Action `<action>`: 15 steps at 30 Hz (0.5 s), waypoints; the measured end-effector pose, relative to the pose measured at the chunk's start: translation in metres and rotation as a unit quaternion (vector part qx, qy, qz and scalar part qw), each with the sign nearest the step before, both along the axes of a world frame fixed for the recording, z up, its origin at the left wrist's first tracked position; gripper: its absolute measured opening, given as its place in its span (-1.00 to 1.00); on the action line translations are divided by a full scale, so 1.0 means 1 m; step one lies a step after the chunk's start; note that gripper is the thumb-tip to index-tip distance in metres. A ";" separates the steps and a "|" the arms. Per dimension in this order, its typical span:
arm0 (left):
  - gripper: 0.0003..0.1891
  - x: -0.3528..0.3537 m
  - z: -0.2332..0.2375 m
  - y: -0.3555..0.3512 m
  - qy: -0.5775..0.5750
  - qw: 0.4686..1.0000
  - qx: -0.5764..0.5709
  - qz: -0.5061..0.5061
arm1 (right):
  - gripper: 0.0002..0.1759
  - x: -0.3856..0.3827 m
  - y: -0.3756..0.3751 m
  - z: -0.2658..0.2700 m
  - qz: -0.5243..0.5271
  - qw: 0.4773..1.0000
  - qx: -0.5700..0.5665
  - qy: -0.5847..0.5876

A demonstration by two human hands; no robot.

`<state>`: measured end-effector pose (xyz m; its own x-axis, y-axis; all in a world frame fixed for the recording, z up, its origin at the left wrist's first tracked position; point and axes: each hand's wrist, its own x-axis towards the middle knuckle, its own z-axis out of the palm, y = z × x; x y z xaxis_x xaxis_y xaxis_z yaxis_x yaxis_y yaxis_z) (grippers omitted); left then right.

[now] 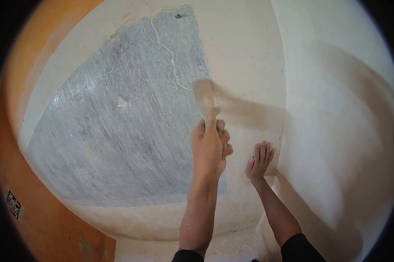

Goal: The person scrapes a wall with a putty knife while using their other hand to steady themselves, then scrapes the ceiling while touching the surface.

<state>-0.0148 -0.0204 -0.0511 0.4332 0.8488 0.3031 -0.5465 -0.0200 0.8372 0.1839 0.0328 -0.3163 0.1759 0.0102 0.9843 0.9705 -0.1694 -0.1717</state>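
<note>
The left hand [209, 146] is closed around the handle of a flat tool [202, 94], with the thumb up along it. The right hand [259, 162] is open and holds nothing. Its palm looks to be on the pale wall [245, 56], low down near the corner.

The tool is blurry, but it looks like a wide scraper. Its top is by the right edge of the big gray patch [131, 109], near the low end of a wiggly white line [172, 61]. I cannot tell if the blade is touching the wall.

A firm but soft grip should work well here. Keep the blade low and nearly flat, so its corners do not dig in. Push the same all the way along, in smooth strokes. The flat right hand can help the body stay steady, if its fingers keep out of the blade's way.
</note>
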 end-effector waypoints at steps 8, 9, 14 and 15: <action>-0.55 -0.003 0.006 0.001 -0.010 1.000 -0.006 -0.029 | -0.42 -0.001 -0.001 -0.002 -0.005 1.000 -0.008 -0.014; -0.55 -0.001 0.016 0.005 -0.011 1.000 0.018 -0.022 | -0.42 0.001 -0.001 -0.001 -0.009 1.000 -0.008 -0.017; -0.53 -0.005 -0.002 0.008 0.001 1.000 0.024 0.003 | -0.41 -0.001 -0.002 -0.002 -0.007 1.000 -0.013 -0.012; -0.51 -0.012 -0.025 0.007 0.013 1.000 0.011 0.009 | -0.41 0.001 -0.003 -0.002 -0.008 1.000 -0.013 -0.011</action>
